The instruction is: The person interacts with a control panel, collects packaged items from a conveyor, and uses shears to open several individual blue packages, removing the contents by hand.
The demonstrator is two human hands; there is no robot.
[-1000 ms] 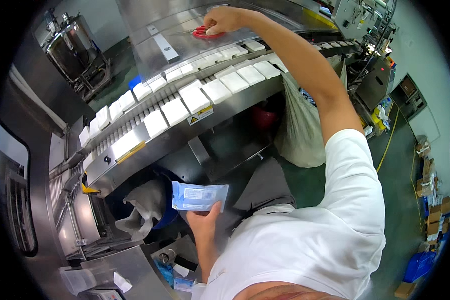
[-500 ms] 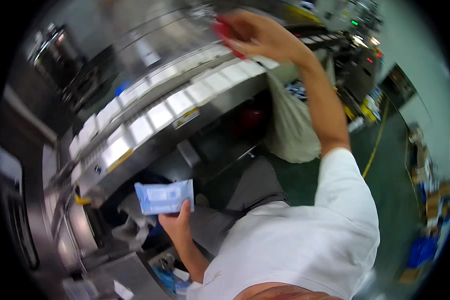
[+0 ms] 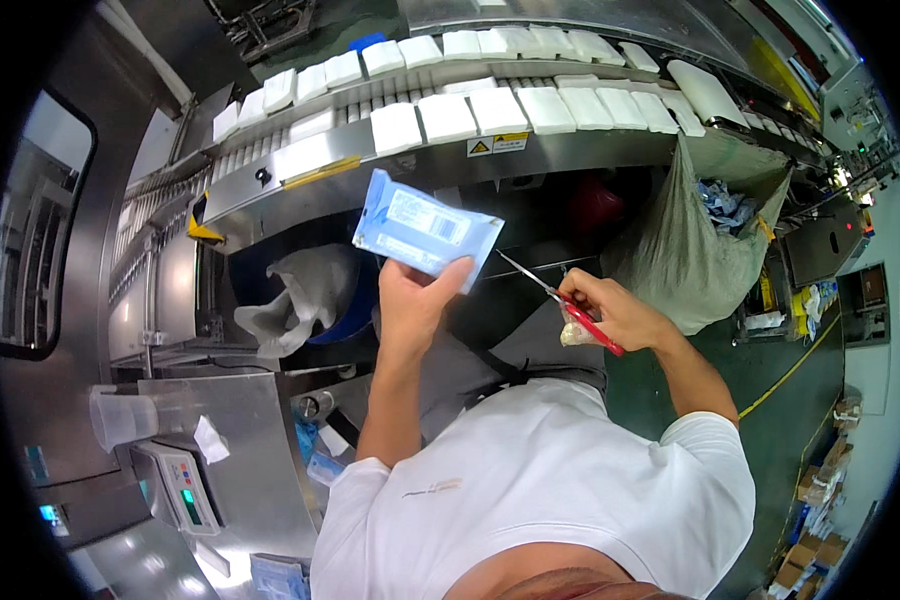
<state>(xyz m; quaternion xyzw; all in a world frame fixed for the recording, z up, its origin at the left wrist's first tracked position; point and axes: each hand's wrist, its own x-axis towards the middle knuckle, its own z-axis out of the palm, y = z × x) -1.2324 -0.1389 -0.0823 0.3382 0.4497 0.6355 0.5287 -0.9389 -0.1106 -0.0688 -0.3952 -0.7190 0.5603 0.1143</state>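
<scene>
My left hand [image 3: 415, 303] is closed on a light blue soft packet [image 3: 420, 222], gripping its lower edge with the thumb on the printed face. The packet is tilted, its right end lower than its left. My right hand [image 3: 620, 316] is wrapped round the red handles of a pair of scissors [image 3: 554, 291]. Their metal blades point up and left, and the tip is close to the packet's right end. I cannot tell whether tip and packet touch. The wrapping at the lower handle looks yellowish and crumpled.
Beyond my hands runs a roller conveyor [image 3: 340, 140] with rows of white folded stacks [image 3: 497, 110]. A pale sack [image 3: 660, 255] of packets hangs at its right. Below the conveyor's left part is a blue bin [image 3: 355, 318] with a whitish sheet. A digital scale [image 3: 182, 490] stands near left.
My right hand has come down from above the conveyor with the scissors, close to the packet. My left hand has raised and tilted the packet. The view has turned.
</scene>
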